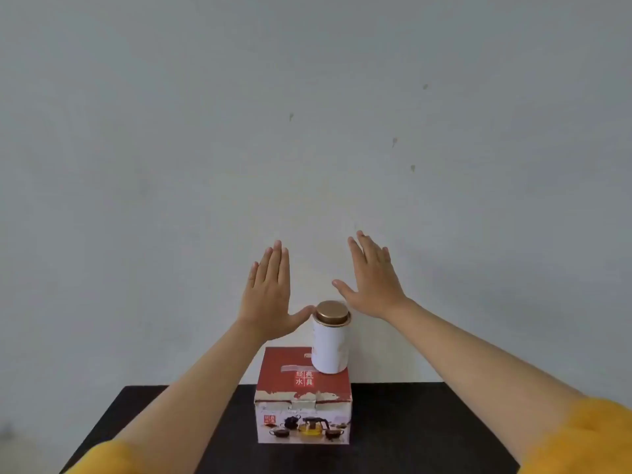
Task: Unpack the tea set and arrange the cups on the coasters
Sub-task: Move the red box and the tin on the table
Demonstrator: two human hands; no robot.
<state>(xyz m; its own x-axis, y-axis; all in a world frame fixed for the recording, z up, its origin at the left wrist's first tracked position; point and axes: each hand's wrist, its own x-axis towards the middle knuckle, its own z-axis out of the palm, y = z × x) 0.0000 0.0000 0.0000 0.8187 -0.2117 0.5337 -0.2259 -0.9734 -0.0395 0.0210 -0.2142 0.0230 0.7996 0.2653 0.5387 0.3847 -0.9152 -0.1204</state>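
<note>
Standing upright on closed tea set box (303,395): white canister (330,347), lid up.

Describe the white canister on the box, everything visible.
The white canister is a cylindrical tin by its look, with a round gold-coloured lid that is on and closed. It stands upright on the right rear part of the red top of the tea set box, partly over its taped seam. Faint markings show on its left side, too small to read. The left hand's thumb tip lies right beside the lid; contact is unclear. The right hand is raised clear of it.
</note>
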